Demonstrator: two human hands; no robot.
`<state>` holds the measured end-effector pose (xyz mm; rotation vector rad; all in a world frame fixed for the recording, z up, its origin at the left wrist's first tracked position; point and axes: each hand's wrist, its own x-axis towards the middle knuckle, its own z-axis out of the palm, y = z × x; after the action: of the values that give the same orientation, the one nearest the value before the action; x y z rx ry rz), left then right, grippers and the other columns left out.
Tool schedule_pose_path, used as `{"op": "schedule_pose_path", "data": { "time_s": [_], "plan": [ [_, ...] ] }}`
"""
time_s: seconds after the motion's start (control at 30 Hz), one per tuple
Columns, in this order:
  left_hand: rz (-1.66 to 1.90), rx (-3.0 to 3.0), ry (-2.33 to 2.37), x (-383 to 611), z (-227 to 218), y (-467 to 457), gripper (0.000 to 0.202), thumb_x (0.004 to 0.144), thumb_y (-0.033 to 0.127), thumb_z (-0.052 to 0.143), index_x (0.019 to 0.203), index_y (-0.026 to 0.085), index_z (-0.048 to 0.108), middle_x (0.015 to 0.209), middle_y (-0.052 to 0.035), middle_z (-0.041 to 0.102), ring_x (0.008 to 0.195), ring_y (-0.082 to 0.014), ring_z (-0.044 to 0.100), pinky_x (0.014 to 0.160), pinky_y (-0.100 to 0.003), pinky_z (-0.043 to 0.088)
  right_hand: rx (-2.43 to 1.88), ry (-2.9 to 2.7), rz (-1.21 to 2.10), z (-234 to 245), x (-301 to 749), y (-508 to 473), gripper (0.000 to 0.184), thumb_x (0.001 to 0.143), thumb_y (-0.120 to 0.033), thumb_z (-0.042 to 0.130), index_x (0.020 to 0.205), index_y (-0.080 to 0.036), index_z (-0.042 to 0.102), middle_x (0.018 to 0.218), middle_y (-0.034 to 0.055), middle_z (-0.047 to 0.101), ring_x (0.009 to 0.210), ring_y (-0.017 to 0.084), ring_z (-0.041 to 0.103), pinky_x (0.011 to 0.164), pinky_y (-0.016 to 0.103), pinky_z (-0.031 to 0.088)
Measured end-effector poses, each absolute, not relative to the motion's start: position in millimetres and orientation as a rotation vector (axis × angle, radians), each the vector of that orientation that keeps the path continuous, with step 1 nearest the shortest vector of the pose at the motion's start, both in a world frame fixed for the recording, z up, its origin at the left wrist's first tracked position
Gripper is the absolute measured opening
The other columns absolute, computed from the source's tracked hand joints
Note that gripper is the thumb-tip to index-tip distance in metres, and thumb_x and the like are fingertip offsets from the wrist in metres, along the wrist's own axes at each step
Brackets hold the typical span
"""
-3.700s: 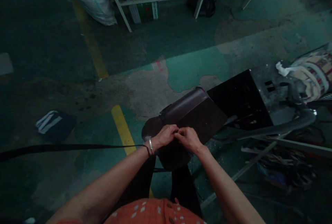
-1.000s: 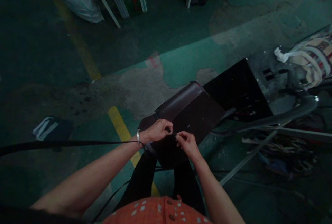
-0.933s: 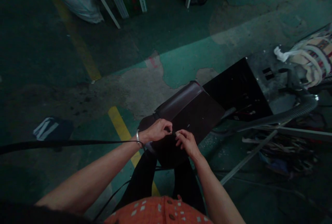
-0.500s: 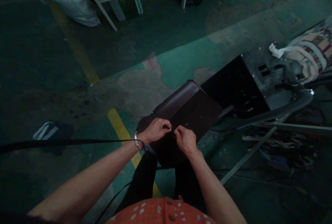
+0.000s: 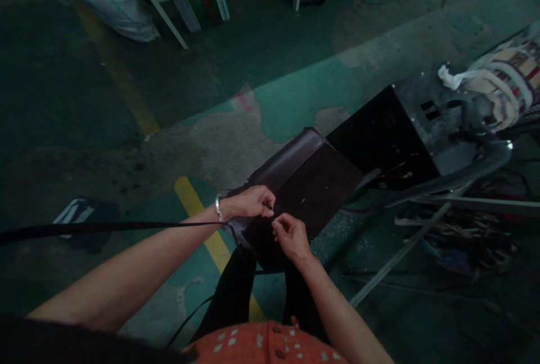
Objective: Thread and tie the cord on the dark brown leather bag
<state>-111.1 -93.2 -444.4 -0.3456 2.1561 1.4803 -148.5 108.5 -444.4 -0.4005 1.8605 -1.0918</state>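
1. My left hand (image 5: pixel 250 205) pinches a thin black strap (image 5: pixel 105 228) end against the dark brown leather bag (image 5: pixel 312 184) on my lap.
2. My right hand (image 5: pixel 290 234), fingertips pinched, appears to work the fastening; next needs steady fine threading.

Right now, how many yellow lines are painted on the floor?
2: one yellow line runs across the upper left floor, the other yellow line passes under the left hand. More may lie hidden.

head cam | looks forward and steeply down | close over hands (image 5: pixel 270 218) (single view, floor (image 5: pixel 295 94) beyond)
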Motion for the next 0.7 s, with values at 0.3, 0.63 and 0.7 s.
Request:
{"op": "schedule_pose_path", "data": {
  "time_s": [0.3,0.63,0.7],
  "plan": [
    [1.299,-0.39,2.251,-121.1,-431.3,-84.0,0.008,0.061,0.009,0.065,0.061,0.017,0.065,0.055,0.0036,0.059,0.055,-0.0129,0.051,0.053,-0.025,0.03,-0.622,2.114,-0.957,-442.1,-132.7,102.1,0.022,0.092,-0.032,0.053,0.083,-0.02,0.069,0.072,0.0021,0.066,0.067,0.015,0.059,0.065,0.027,0.04],
    [0.957,0.111,2.661,-100.5,-423.5,-70.7,0.017,0.08,0.002,0.058,0.083,0.016,0.067,0.09,-0.0069,0.07,0.088,-0.022,0.061,0.074,-0.032,0.041,-0.593,1.855,-0.928,-450.2,-196.9,99.7,0.026,0.085,-0.019,0.056,0.098,-0.023,0.079,0.094,0.0013,0.077,0.08,0.016,0.068,0.079,0.027,0.049],
    [0.839,0.323,2.758,-96.0,-427.8,-70.3,0.014,0.083,0.002,0.059,0.086,0.015,0.065,0.091,-0.0067,0.07,0.088,-0.0219,0.059,0.071,-0.032,0.042,-0.642,1.735,-0.85,-457.9,-207.6,92.8,0.028,0.08,-0.013,0.056,0.095,-0.022,0.079,0.08,-0.0018,0.072,0.069,0.014,0.062,0.072,0.025,0.045]
  ]
}}
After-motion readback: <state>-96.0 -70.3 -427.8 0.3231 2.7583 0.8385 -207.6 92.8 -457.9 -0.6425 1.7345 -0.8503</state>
